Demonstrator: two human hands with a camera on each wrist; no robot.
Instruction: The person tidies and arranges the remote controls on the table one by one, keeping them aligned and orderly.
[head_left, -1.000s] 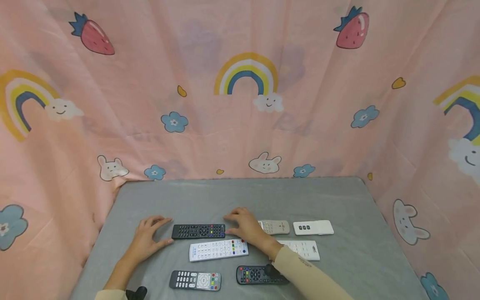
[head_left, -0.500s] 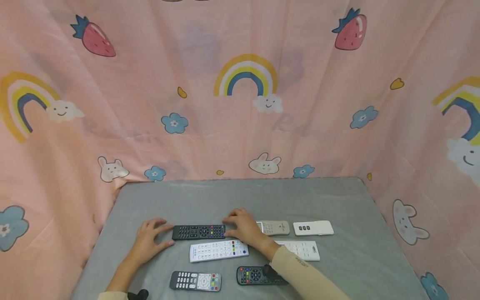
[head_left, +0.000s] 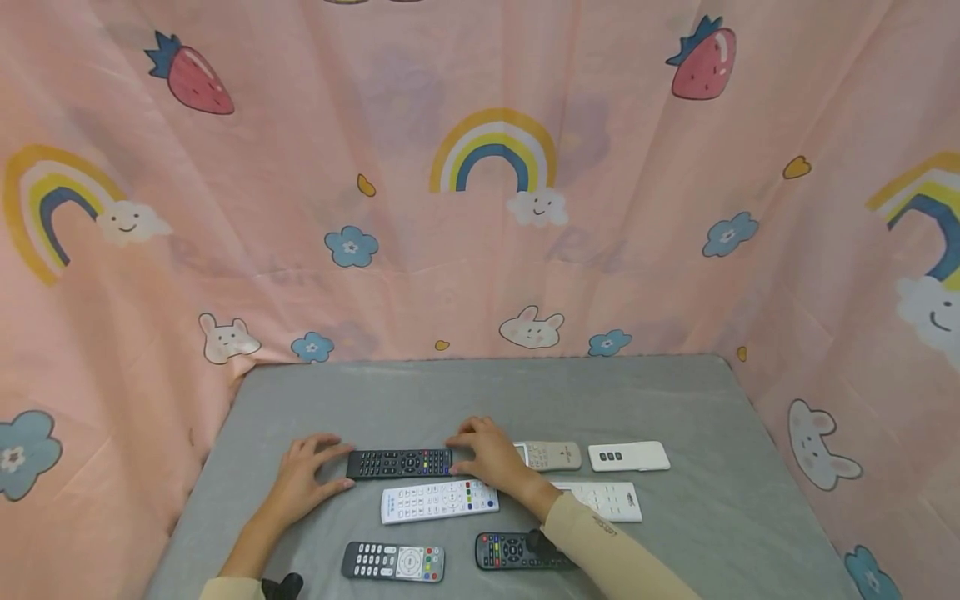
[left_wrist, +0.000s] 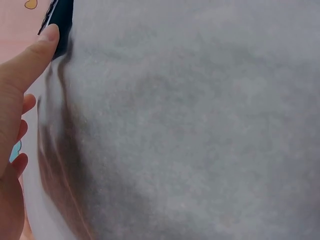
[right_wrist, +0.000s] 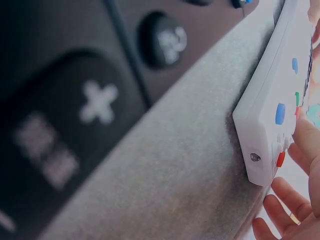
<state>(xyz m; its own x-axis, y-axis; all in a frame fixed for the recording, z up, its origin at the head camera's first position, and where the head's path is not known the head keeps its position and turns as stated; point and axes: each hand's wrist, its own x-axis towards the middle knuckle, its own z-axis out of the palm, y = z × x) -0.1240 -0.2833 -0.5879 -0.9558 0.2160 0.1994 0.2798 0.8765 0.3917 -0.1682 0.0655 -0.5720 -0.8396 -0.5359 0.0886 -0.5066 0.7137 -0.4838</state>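
Note:
A slim black remote control (head_left: pixel 401 464) with coloured buttons at its right end lies crosswise on the grey-covered table. My left hand (head_left: pixel 300 479) pinches its left end between thumb and fingers; in the left wrist view the thumb (left_wrist: pixel 42 47) lies against the dark end of the remote control (left_wrist: pixel 64 17). At the other end my right hand (head_left: pixel 487 458) holds it with curved thumb and index finger. Just in front lies a white remote control (head_left: pixel 438 502), partly below the right hand. It also shows in the right wrist view, before the right hand (right_wrist: pixel 307 150).
Nearer me lie a grey-and-white remote (head_left: pixel 393 562) and another black remote (head_left: pixel 506 550), partly covered by the right forearm. A beige remote (head_left: pixel 555 455) and two white remotes (head_left: pixel 628 456) lie to the right. A pink patterned curtain (head_left: pixel 495 275) surrounds the table (head_left: pixel 420 396).
My left hand has moved slightly right, its thumb and fingers coming onto the left end of the black remote control. The right hand has stayed at the right end.

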